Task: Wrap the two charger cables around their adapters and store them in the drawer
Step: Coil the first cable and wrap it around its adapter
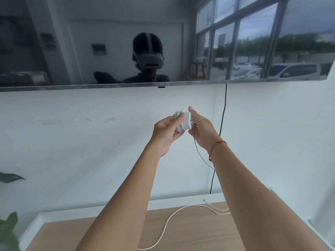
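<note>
I hold a white charger adapter [183, 120] up in front of the wall, with several turns of white cable wound around it. My left hand [165, 134] grips its left side. My right hand [200, 126] pinches the cable at the adapter's right side, beside the metal plug prongs. A loose length of that cable [198, 153] hangs down in a curve under my right wrist. A second white cable [169, 221] lies in a loose curve on the wooden cabinet top [190, 232]; its adapter is hidden. No drawer is in view.
A wall-mounted television [163, 42] fills the top of the view, reflecting a person with a headset and windows. Its black power cord [222, 134] runs down the white wall behind my right arm. Green plant leaves [8, 223] stand at the lower left.
</note>
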A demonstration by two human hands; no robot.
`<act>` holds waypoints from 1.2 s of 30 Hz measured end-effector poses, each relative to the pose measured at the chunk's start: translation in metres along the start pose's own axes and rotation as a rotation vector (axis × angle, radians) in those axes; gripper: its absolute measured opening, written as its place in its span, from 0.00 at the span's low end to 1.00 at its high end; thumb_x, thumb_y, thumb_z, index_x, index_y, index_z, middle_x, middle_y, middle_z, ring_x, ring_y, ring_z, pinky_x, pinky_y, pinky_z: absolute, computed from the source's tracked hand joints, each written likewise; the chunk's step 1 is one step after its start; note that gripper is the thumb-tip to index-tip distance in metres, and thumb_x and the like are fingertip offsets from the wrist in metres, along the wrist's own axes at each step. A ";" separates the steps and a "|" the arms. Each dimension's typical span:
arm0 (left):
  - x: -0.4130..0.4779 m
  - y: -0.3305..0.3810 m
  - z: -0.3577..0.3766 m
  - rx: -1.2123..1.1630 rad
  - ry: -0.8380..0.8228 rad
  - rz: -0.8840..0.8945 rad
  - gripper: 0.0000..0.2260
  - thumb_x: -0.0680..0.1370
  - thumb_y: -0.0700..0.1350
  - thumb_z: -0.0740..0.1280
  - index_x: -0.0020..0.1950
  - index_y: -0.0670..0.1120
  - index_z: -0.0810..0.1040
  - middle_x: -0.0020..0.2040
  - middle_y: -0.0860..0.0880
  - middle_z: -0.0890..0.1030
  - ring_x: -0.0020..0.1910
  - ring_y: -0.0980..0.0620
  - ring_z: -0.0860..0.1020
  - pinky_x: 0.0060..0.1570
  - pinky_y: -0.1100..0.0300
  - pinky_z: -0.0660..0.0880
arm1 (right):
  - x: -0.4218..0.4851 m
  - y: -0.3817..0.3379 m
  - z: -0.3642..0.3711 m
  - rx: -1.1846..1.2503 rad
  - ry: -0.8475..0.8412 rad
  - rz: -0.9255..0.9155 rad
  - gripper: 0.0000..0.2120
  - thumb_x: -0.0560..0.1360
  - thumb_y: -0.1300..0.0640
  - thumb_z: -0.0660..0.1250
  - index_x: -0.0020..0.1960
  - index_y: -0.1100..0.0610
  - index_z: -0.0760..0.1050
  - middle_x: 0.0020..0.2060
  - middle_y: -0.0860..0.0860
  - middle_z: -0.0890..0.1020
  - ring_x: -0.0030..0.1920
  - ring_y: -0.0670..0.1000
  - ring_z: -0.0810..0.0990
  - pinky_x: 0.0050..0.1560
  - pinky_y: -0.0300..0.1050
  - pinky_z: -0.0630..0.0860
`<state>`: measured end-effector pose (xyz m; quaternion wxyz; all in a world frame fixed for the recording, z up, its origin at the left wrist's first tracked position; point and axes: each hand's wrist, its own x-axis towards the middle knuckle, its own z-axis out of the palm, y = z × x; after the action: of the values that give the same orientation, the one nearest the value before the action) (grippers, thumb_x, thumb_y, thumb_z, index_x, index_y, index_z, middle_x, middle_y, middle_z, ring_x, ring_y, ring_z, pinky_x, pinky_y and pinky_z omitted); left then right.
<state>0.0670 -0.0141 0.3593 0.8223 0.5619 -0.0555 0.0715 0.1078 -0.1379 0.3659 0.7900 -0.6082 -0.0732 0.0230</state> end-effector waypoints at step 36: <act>0.005 -0.016 -0.014 -0.073 0.283 0.102 0.13 0.73 0.44 0.74 0.54 0.38 0.82 0.43 0.49 0.83 0.49 0.50 0.82 0.55 0.54 0.79 | -0.027 -0.088 0.028 -1.054 -0.234 -0.258 0.22 0.79 0.49 0.57 0.33 0.57 0.79 0.27 0.48 0.70 0.28 0.49 0.66 0.31 0.40 0.63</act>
<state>0.0746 -0.0068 0.3405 0.8370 0.5125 0.0297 0.1896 0.0727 -0.1372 0.4554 0.3617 -0.9007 -0.2360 -0.0461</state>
